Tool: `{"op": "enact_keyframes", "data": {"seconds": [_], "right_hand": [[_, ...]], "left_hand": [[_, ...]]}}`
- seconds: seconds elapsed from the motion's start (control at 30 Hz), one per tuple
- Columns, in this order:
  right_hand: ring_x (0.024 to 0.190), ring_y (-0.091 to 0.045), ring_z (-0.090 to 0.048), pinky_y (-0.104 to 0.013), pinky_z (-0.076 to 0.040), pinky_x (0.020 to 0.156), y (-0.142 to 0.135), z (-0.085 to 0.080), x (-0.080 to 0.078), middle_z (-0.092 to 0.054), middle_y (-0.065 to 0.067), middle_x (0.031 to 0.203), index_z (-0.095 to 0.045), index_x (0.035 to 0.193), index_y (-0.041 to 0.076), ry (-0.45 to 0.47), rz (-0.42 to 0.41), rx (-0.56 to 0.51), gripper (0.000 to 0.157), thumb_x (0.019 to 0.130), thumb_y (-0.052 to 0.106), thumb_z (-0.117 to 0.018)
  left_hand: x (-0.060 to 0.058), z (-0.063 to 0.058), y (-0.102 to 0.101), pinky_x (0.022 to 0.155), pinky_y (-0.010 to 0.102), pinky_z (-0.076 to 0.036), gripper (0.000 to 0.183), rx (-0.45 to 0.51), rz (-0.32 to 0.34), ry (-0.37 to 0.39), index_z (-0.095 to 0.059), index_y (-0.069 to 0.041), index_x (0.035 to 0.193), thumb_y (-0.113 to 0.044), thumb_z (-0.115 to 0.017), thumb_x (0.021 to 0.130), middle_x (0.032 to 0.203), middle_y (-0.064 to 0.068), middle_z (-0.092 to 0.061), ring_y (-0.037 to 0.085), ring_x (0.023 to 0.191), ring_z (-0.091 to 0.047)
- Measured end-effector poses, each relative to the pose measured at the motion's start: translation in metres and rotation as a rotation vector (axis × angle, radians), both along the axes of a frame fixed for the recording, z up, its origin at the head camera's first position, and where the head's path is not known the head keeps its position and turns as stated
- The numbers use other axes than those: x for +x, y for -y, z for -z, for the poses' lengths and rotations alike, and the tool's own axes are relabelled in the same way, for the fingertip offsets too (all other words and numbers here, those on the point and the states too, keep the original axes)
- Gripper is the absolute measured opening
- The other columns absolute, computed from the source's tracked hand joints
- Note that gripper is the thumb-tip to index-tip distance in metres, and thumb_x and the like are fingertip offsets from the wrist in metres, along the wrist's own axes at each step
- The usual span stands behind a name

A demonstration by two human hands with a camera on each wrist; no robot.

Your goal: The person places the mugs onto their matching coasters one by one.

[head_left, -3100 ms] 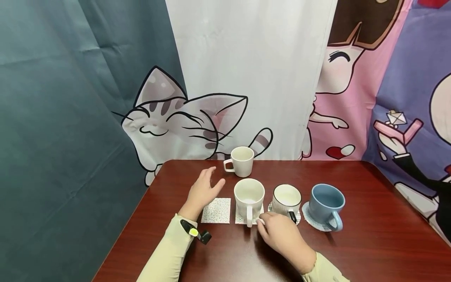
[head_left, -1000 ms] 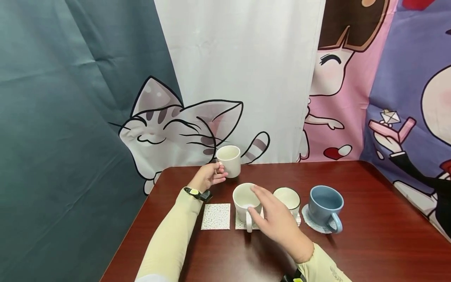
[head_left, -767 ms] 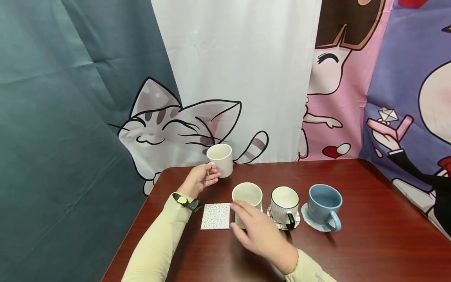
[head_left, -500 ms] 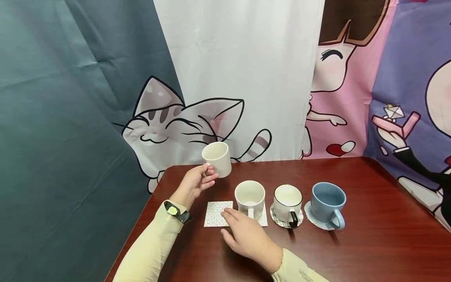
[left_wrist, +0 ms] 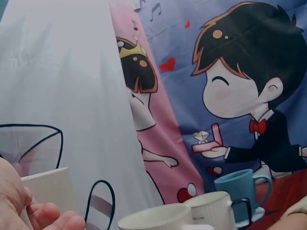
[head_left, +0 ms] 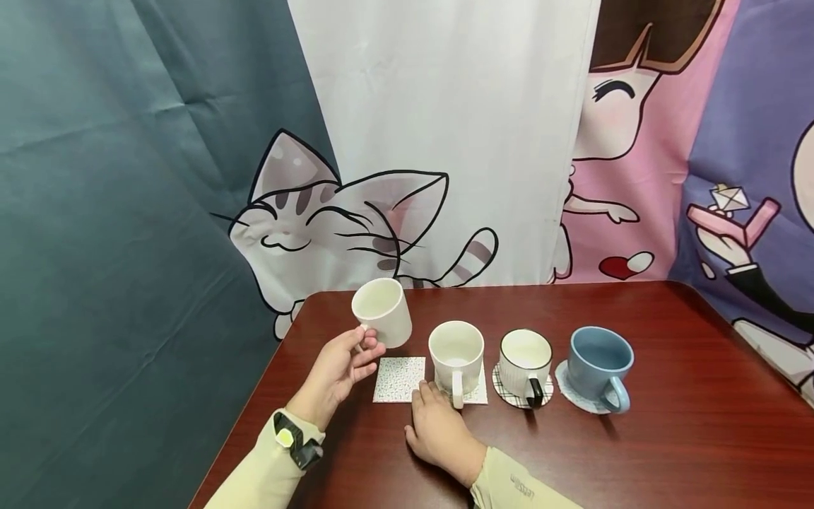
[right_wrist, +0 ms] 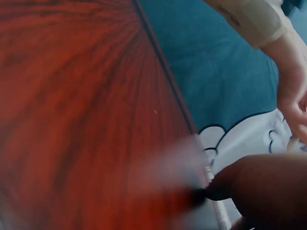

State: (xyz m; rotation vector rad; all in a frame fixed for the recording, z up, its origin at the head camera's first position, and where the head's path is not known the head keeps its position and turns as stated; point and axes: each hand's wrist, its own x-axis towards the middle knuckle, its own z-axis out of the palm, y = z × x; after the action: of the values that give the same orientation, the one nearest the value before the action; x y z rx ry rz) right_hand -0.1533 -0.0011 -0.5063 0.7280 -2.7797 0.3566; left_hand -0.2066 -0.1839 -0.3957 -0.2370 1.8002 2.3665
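My left hand (head_left: pixel 340 367) grips a cream mug (head_left: pixel 382 312) by its handle and holds it tilted in the air above the table's left part. The same cream mug (left_wrist: pixel 48 190) shows beside my fingers in the left wrist view. Just below it lies a bare speckled square coaster (head_left: pixel 399 379). My right hand (head_left: pixel 437 428) rests flat on the table, its fingertips touching that coaster's right edge. A white mug (head_left: pixel 456 355) stands on a second square coaster next to it.
To the right stand a ribbed white mug with a black handle (head_left: pixel 525 365) on a checked round coaster and a blue mug (head_left: pixel 600 366) on a pale round coaster. The dark red table (head_left: pixel 668 438) ends close on the left. Cartoon-printed cloth hangs behind.
My left hand reached to the back, took the cream mug and carried it forward and left, over the bare coaster. My right hand left the white mug and slid left to the coaster's edge.
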Motion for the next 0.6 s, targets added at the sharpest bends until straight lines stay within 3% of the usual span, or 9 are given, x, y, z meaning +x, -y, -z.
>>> {"op": "enact_keyframes", "data": {"seconds": [0.27,0.6], "right_hand": [[0.13,-0.04,-0.053,-0.051,-0.043,0.108,-0.001,0.007,-0.003,-0.056,-0.027,0.138,-0.062,0.128,-0.009,0.018,0.032,0.008,0.061,0.086,0.036,-0.071],[0.131,-0.039,-0.053,-0.05,-0.042,0.108,-0.001,0.007,-0.002,-0.057,-0.025,0.138,-0.063,0.127,-0.008,0.013,0.032,0.019,0.061,0.087,0.037,-0.071]], "left_hand": [[0.02,0.026,0.002,0.057,0.023,-0.056,0.026,-0.057,-0.029,0.005,-0.065,0.001,0.11,-0.018,-0.048,0.107,0.085,0.0,-0.066,0.011,0.078,-0.074],[0.027,0.048,-0.004,0.057,0.022,-0.056,0.028,-0.079,-0.021,0.004,-0.064,0.004,0.113,-0.018,-0.049,0.106,0.084,0.0,-0.067,0.011,0.079,-0.074]]}}
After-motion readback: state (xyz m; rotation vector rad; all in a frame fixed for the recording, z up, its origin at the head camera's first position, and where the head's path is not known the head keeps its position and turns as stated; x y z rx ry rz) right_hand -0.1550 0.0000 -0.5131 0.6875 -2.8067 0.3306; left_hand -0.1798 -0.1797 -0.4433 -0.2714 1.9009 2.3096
